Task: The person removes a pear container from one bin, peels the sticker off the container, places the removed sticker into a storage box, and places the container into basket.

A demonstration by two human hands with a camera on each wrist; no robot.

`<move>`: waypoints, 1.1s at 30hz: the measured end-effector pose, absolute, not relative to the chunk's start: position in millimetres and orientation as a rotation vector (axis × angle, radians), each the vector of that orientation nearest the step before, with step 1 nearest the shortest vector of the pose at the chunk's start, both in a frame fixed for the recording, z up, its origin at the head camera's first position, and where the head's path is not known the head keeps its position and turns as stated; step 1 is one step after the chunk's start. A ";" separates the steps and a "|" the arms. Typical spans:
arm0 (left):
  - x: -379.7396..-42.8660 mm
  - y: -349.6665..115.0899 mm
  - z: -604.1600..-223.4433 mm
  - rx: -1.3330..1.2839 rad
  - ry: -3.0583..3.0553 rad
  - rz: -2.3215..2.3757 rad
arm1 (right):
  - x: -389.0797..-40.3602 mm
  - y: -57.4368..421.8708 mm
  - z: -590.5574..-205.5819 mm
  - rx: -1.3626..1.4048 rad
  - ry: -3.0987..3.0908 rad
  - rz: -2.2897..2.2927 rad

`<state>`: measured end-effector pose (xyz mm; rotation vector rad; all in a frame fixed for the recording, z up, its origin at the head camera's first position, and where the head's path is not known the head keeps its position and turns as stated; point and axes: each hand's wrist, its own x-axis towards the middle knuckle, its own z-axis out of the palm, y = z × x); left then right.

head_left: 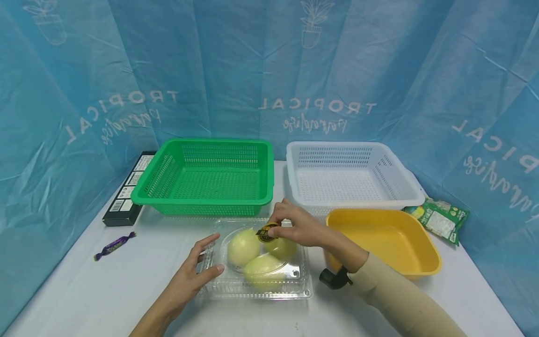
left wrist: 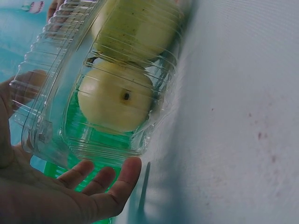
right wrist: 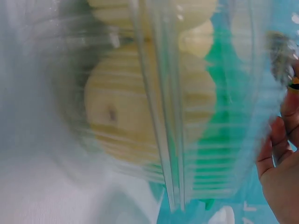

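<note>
A clear plastic clamshell box [head_left: 296, 283] sits on the white table, its lid over three pale yellow-green, pear-like fruits [head_left: 244, 248]. My right hand [head_left: 301, 227] is above the lid's far right part, pinching a round black-and-gold sticker [head_left: 266, 232] between thumb and fingers. At the box's left end is my left hand [head_left: 191, 274], its thumb over the lid and its fingers spread loosely along the side. The left wrist view shows its fingertips [left wrist: 131, 168] right by the box's end wall. In the right wrist view, the box fills most of the picture.
Behind the box stand a green basket [head_left: 141, 196] and a white basket [head_left: 355, 204]. A yellow basin [head_left: 379, 234] is at right, near a green packet [head_left: 444, 220]. At left lie a purple-wrapped candy [head_left: 114, 245] and a black box [head_left: 122, 218]. A blue curtain [head_left: 236, 56] hangs behind.
</note>
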<state>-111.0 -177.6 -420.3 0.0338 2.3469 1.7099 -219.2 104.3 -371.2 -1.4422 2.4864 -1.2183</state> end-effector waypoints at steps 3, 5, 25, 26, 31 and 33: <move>-110.5 -177.2 -420.2 0.035 2.350 1.713 | -218.4 111.2 -369.1 -1.412 2.493 -1.241; -110.5 -177.1 -420.0 0.036 2.350 1.715 | -217.5 116.3 -367.7 -1.375 2.508 -1.252; -109.7 -177.4 -419.7 0.028 2.348 1.709 | -209.0 165.9 -362.1 -1.136 2.735 -1.329; -109.5 -177.2 -419.4 0.028 2.346 1.710 | -208.5 168.3 -362.2 -1.126 2.743 -1.333; -109.6 -176.9 -418.8 0.037 2.352 1.708 | -207.6 181.3 -364.3 -1.071 2.802 -1.347; -109.6 -177.1 -418.9 0.036 2.353 1.706 | -207.0 186.5 -365.8 -1.049 2.820 -1.348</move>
